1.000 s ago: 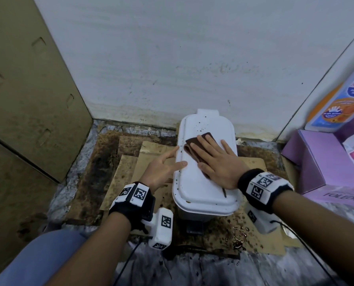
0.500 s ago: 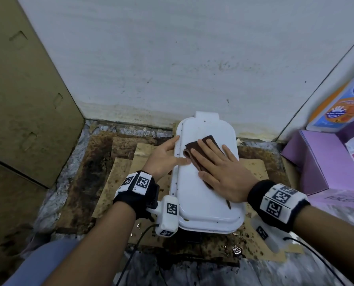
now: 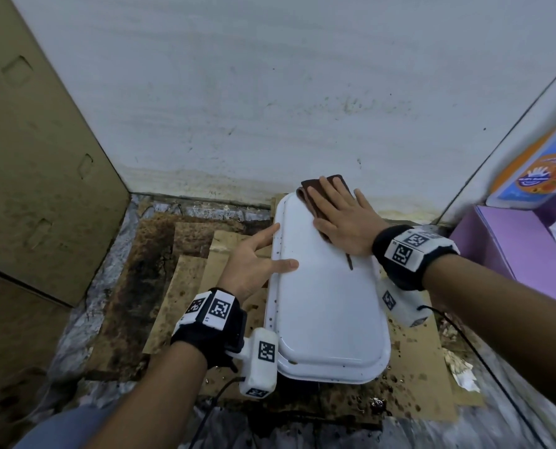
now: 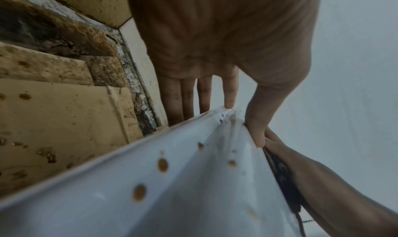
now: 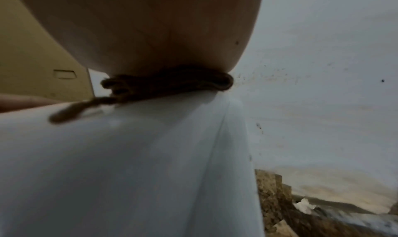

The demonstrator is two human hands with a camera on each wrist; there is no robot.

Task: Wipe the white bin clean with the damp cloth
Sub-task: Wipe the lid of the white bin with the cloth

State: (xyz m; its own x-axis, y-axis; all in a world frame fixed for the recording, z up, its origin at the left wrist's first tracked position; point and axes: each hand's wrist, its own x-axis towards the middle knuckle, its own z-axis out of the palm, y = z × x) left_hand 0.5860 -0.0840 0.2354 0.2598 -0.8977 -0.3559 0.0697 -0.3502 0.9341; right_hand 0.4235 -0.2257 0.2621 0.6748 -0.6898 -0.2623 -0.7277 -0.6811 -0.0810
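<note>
The white bin (image 3: 325, 306) stands on stained cardboard against the wall, its long lid facing up. A folded brown cloth (image 3: 322, 192) lies at the lid's far end, and my right hand (image 3: 341, 215) presses it flat with straight fingers. The right wrist view shows the cloth (image 5: 168, 84) squashed under the palm on the white lid (image 5: 129, 172). My left hand (image 3: 257, 257) rests on the bin's left rim, thumb on top and fingers along the side. In the left wrist view, brown spots dot the bin's rim (image 4: 161, 164) below the straight fingers (image 4: 204, 94).
A white wall (image 3: 270, 92) rises just behind the bin. A tan cardboard panel (image 3: 27, 157) closes the left side. Purple boxes (image 3: 513, 254) and an orange-blue package (image 3: 542, 170) stand at the right. Wet, spotted cardboard sheets (image 3: 179, 286) cover the floor.
My right hand has slid the cloth from the lid's middle to its far end by the wall. The left hand stayed on the bin's left rim.
</note>
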